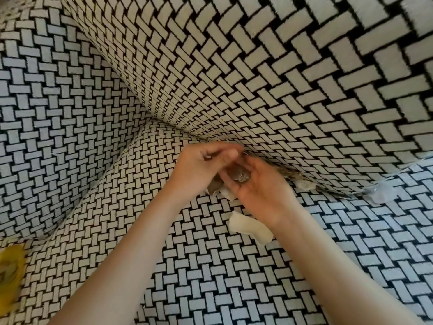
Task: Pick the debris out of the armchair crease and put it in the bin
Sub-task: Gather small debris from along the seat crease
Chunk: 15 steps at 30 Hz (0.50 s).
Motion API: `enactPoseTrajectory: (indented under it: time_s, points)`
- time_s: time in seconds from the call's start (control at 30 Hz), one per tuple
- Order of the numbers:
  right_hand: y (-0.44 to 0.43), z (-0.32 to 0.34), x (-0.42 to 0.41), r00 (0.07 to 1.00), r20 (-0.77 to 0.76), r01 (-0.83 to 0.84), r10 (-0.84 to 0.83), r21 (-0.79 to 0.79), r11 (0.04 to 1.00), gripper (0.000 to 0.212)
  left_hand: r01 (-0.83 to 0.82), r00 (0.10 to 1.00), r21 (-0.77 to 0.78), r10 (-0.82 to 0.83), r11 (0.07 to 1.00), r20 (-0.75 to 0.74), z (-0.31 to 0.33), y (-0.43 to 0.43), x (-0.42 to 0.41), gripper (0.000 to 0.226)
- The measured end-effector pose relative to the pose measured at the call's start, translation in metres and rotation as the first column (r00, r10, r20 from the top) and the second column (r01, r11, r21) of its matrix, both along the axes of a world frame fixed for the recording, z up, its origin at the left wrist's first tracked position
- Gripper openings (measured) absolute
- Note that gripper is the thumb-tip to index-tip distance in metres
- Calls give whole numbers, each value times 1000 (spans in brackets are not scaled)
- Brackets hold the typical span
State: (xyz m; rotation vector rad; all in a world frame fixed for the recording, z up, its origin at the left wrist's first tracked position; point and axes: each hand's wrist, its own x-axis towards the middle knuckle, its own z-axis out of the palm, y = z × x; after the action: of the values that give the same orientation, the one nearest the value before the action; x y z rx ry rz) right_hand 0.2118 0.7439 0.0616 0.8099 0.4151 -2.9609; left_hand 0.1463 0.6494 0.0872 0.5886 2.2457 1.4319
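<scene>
Silver coins (239, 175) sit in my cupped right hand (257, 191); my left hand (206, 165) pinches something tiny. More bits (302, 182) wait in the armchair crease (328, 191), a scrap (250, 227) on the seat. No bin in sight.

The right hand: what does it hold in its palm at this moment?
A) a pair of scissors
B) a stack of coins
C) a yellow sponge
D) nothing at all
B: round metal coins lie stacked in the cupped right hand, beside the crease of the armchair, with the left hand just above them.
</scene>
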Motion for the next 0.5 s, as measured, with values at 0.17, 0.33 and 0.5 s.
enactPoseTrajectory:
  time_s: [0.17,0.33,0.5]
  points:
    - [-5,3,5,963,178,193,-202,63,979,21,-143,988,-174,131,974,-82,-9,9,-14,18]
    - [-3,4,9,913,311,239,-263,111,965,28,11,992,-441,-64,898,-107,-17,21,0,35]
    - [-3,4,10,879,353,285,-322,154,946,27,-54,964,-569,-105,820,-242,-25,32,3,46]
